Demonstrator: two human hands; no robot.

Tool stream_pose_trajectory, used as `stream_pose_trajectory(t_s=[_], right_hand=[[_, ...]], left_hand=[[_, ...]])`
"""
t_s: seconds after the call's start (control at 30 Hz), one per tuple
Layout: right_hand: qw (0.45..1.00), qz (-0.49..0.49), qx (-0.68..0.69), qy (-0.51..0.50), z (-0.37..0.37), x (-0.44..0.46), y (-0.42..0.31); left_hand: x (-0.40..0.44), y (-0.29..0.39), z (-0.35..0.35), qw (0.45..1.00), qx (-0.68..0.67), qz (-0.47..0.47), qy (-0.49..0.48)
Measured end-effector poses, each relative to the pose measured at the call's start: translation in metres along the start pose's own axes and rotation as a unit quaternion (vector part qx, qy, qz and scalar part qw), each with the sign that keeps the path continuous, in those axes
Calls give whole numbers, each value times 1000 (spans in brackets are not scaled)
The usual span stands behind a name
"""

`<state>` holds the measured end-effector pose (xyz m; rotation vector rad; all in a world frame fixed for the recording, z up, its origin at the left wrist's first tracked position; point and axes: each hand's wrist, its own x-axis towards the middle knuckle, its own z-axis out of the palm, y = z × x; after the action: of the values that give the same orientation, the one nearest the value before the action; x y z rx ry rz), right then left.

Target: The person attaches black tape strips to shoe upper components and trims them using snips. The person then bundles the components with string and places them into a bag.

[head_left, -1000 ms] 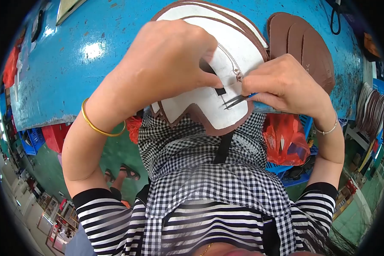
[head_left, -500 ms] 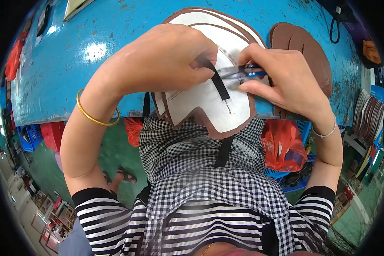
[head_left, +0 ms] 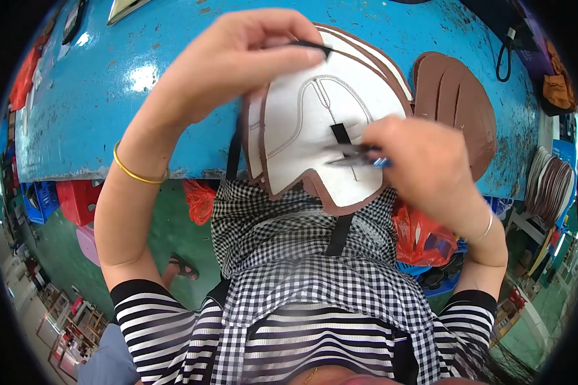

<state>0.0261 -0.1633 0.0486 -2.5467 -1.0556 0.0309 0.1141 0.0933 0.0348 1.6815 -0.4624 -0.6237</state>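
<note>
The left hand [head_left: 253, 54] pinches a black strip [head_left: 311, 45] near the white piece's [head_left: 286, 109] far end, while I see the right hand [head_left: 427, 157] gripping blurred, blue-handled snips [head_left: 368, 154].

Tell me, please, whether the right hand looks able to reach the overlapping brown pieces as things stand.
Probably yes: the brown pieces lie close beside the right hand with nothing visible between, though the snips it holds might hinder grasping.

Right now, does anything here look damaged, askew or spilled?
The blue table looks worn: its surface is scuffed dark toward the right, and its front edge looks rough. The white-faced pieces are stacked unevenly, their brown borders staggered. I see no spill.
</note>
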Motion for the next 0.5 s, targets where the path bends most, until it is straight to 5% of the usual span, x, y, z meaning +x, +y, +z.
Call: stream_pose_trajectory(t_s=[0.07,0.23,0.37,0.43,0.47,0.5], right_hand=[[997,-22,-74,28,18,0,-24],[956,16,-293,16,47,-1,-61],[987,75,111,90,25,8,-14],[856,309,413,41,13,1,8],[742,411,527,44,7,-7,19],[729,408,535,125,5,-20,21]], left_hand=[[-7,6,-16,995,-66,-40,59],[-15,21,-51,978,-6,59,201],[-24,41,-51,966,112,89,214],[-27,44,-39,970,142,133,149],[-23,47,-29,980,126,119,98],[-20,49,-22,987,111,104,50]])
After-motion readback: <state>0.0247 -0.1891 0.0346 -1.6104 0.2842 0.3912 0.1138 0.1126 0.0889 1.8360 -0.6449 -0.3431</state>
